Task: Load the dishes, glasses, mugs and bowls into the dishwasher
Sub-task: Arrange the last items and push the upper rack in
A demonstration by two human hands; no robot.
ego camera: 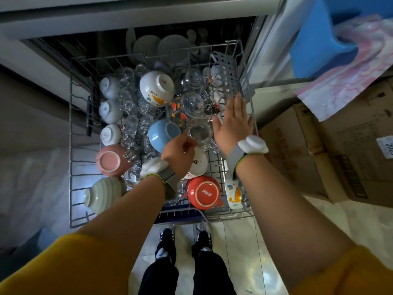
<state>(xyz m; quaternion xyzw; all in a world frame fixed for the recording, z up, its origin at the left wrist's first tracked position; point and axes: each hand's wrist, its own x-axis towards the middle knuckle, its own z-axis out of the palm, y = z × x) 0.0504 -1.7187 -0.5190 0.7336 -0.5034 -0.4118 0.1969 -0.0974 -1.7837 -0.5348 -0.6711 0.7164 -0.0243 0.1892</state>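
L hand [179, 151] pinches glass [200, 130]; R hand [232, 122] flat.

The upper rack [73, 145] is filled almost fully. The left side is blocked by upturned cups [108, 109] and crowded glasses [129, 103]; the middle is taken by a white bowl [156, 87] and a blue mug [161, 135]. Bare wire is seen near the front right, between the red mug [205, 192] and the right wall. The right edge is narrowed by a raised grey flap [230, 71].
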